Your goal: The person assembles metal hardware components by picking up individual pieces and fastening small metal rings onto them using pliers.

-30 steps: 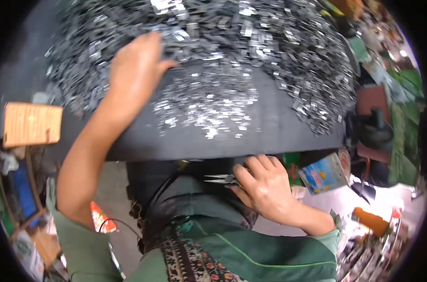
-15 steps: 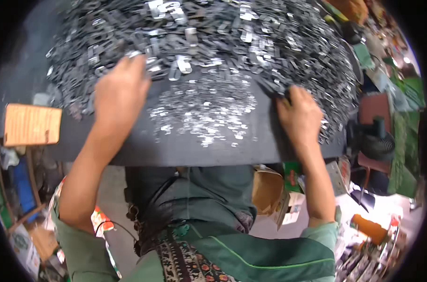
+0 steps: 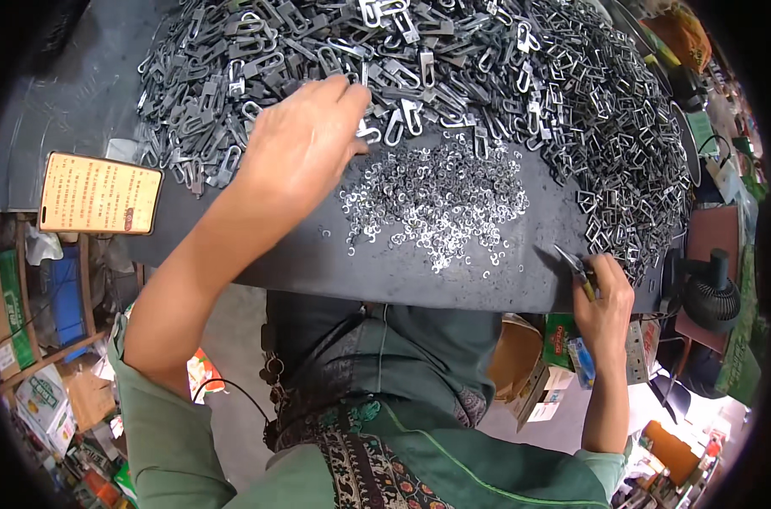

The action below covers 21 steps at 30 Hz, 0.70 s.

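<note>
My left hand (image 3: 305,140) reaches over the dark table (image 3: 402,271) and its fingertips touch a shiny metal clip at the near edge of a big heap of grey metal clips (image 3: 419,68). A smaller pile of small silvery rings (image 3: 436,199) lies just to the right of that hand. At the table's near right edge my right hand (image 3: 604,297) is closed around pliers (image 3: 575,270), whose tip points up and left.
A phone with an orange screen (image 3: 100,193) lies on the table's left edge. A black fan (image 3: 709,293) stands at the right. Cardboard boxes and packets (image 3: 538,365) sit under the table; more boxes (image 3: 38,399) crowd the lower left floor.
My right hand came up from my lap to the clip heap at the right, then drew back to the table edge holding pliers. My left hand shifted right toward the shiny clips.
</note>
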{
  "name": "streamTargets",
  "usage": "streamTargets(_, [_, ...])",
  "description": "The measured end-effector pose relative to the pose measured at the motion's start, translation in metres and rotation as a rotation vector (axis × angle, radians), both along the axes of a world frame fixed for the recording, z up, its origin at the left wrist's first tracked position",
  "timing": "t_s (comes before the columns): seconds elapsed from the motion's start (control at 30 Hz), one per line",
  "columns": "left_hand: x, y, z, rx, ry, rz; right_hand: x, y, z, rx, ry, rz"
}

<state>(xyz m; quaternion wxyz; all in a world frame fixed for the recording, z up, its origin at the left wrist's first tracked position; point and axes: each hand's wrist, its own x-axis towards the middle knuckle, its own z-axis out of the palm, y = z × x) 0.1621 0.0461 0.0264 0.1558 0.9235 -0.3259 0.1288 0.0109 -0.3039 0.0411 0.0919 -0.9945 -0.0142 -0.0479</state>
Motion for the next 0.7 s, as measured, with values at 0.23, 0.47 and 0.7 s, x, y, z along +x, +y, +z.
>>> streamTargets(0.23, [0.015, 0.002, 0.003, 0.127, 0.016, 0.044, 0.0, -0.003, -0.006, 0.027, -0.008, 0.004])
streamTargets(0.47, [0.003, -0.003, 0.003, 0.171, -0.096, -0.019, -0.002, -0.005, -0.01, 0.05, -0.069, 0.029])
streamTargets(0.7, [0.0, 0.008, -0.004, 0.161, -0.093, -0.002, -0.008, -0.007, -0.015, -0.006, -0.09, 0.058])
